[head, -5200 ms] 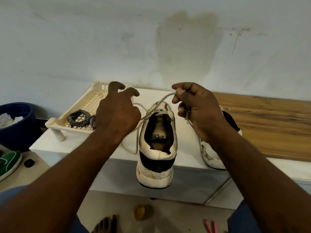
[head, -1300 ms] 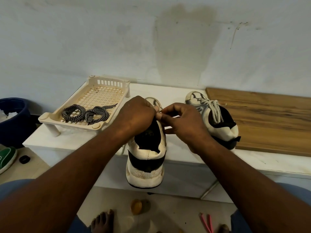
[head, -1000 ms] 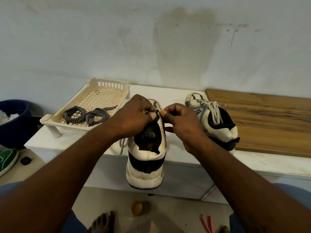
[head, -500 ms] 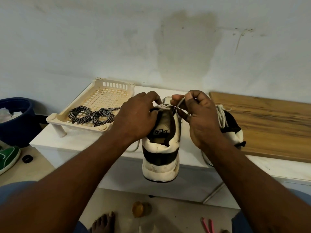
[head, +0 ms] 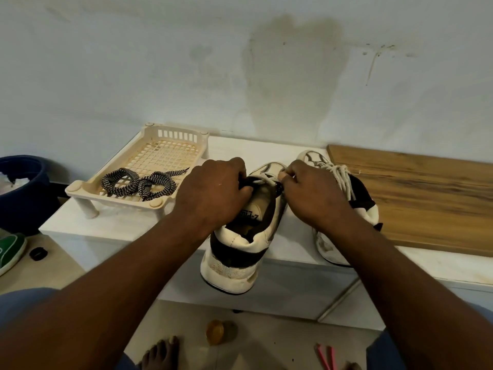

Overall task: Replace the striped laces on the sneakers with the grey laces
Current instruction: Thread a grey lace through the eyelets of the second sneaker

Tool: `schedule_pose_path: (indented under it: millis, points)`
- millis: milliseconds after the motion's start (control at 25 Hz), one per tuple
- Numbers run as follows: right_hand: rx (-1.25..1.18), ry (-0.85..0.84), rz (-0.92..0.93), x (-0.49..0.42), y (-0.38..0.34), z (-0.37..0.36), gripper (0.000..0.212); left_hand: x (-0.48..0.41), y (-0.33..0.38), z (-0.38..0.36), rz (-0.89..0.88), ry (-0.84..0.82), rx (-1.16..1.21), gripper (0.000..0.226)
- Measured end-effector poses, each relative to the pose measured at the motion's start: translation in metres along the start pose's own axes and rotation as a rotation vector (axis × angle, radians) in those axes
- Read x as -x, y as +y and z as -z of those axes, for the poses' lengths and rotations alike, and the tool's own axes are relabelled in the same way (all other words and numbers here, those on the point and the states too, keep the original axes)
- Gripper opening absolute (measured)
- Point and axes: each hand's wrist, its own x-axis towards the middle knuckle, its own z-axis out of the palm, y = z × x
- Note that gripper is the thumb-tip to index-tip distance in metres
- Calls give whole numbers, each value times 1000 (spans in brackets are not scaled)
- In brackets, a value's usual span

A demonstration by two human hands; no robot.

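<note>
The right hand [head: 312, 193] has been lowered from its raised pull. It and the left hand [head: 213, 193] are now curled, pinching the grey lace [head: 262, 180] at the top eyelets of the near sneaker [head: 240, 244]. Both ends are best drawn evenly. Beyond, the striped laces [head: 138, 182] are held in the tray [head: 177, 134].

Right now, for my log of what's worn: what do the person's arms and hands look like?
The left hand and right hand are bare: no gloves, rings or watch visible. Both forearms are uncovered, no sleeves in view. A pale fleck marks the left hand's back. Bottom corners show blue clothing.
</note>
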Motion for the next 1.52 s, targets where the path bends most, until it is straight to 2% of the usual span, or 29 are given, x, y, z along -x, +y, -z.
schedule_pose_path:
  millis: [120,240,360,480,640,680,800,840,880,960,1040,1080,1160,1240,1400,1480,1520]
  points:
    - [33,-89,2,-1,3,4,33,-1,-1,-3,34,-5,25,26]
    - [-31,-133,21,3,1,10,32,-1,-2,-5,41,-3,18,29]
    - [-181,-147,-41,6,0,18,30,-1,-2,-5,35,1,12,29]
    - [-262,-80,-103,8,-3,19,34,-2,-2,-5,48,5,32,27]
    - [-150,20,-99,9,-7,14,51,-4,-4,-5,71,-4,28,27]
    - [-259,28,-100,9,-6,14,52,-4,-5,-5,75,-6,27,26]
    - [-1057,17,-87,7,-2,22,45,-5,-7,-5,91,-13,39,26]
    - [-1257,26,-65,6,-1,26,39,-5,-6,-5,94,-11,47,26]
    - [-1332,42,-50,6,-1,28,35,-5,-5,-5,97,-3,59,27]
    - [-1291,46,-47,8,-3,28,35,-4,-4,-5,105,14,76,27]
    - [-1291,43,-142,8,-4,21,32,-3,-3,-6,111,12,95,27]
    - [-1210,80,-180,9,-4,19,33,-3,-2,-6,117,7,114,27]
    - [-728,160,-158,8,2,10,31,-2,-2,-6,120,1,128,27]
    - [-307,112,-82,9,4,1,21,-2,-2,-5,101,-3,100,27]
    - [59,-77,16,10,-2,0,17,-2,-2,-6,92,-10,88,27]
    - [50,-124,60,12,-1,10,28,-3,-3,-8,85,-17,80,28]
    - [-82,-130,61,14,1,15,29,-3,-4,-9,81,-20,76,28]
